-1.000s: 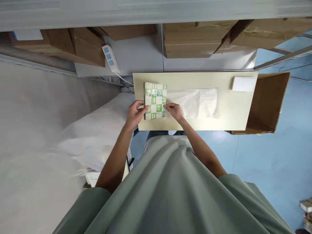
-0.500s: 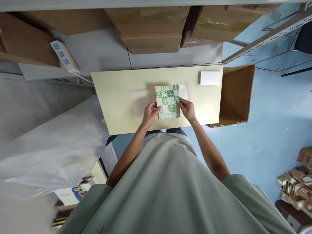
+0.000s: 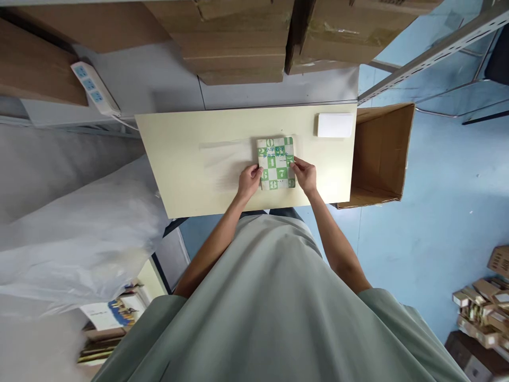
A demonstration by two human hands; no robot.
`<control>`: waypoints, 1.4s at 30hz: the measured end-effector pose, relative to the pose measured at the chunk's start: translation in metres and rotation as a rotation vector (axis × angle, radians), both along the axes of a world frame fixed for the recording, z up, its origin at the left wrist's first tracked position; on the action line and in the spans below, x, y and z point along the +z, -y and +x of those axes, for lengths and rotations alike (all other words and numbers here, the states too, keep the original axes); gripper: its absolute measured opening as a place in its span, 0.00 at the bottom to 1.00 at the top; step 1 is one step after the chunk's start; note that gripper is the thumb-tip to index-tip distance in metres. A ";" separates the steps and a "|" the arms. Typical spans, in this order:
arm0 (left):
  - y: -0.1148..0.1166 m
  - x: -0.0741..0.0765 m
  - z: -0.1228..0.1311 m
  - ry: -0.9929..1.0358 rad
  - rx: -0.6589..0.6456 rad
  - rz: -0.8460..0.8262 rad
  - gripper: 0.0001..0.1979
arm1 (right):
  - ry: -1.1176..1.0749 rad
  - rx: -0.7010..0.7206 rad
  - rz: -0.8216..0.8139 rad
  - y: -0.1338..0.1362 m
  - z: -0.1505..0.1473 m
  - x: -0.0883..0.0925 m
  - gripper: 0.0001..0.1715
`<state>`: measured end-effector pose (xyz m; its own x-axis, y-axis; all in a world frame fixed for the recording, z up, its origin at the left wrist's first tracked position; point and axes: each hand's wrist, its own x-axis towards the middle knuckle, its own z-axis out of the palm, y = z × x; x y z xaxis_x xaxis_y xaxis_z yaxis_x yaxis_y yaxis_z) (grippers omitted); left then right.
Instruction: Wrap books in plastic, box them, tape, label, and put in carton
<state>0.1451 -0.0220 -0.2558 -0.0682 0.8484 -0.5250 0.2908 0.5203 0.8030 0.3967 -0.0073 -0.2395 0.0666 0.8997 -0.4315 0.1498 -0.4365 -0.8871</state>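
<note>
A book point(image 3: 276, 172) with a green-and-white checkered cover, large numerals and blue Chinese lettering is over the middle of the table, front cover up. My left hand point(image 3: 249, 180) pinches its left edge low down, thumb on the cover. At the right edge, my right hand point(image 3: 305, 174) grips it between thumb and fingers. Whether the book rests on the tabletop or is slightly raised, I cannot tell. Left of it, a faint pale patch point(image 3: 222, 164) shows on the table; its nature is unclear.
A small white box-like object point(image 3: 334, 125) lies at the cream table's point(image 3: 178, 175) back right. An open cardboard box point(image 3: 379, 159) stands off the right end. Behind are a power strip point(image 3: 95, 88) and cardboard boxes point(image 3: 234, 53) on a shelf. A large translucent plastic bag point(image 3: 79, 233) fills the left.
The book, held in both hands, has shifted a little to the right over the table, covering most of a pale patch that showed on its right. The whole view has shifted slightly.
</note>
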 end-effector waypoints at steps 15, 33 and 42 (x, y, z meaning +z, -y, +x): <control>-0.008 -0.011 -0.017 0.094 0.158 -0.112 0.21 | 0.106 0.131 -0.077 -0.018 -0.006 -0.021 0.25; -0.008 0.008 -0.013 -0.313 0.004 0.003 0.10 | 0.662 0.046 -0.071 -0.012 0.017 -0.014 0.19; 0.000 0.010 -0.015 -0.295 -0.001 -0.041 0.08 | 0.531 0.133 0.086 -0.008 -0.008 0.013 0.21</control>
<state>0.1306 -0.0216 -0.2454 -0.2223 0.8270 -0.5164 0.5090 0.5502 0.6619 0.3892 0.0008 -0.2260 0.1387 0.9456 -0.2941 0.6354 -0.3128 -0.7060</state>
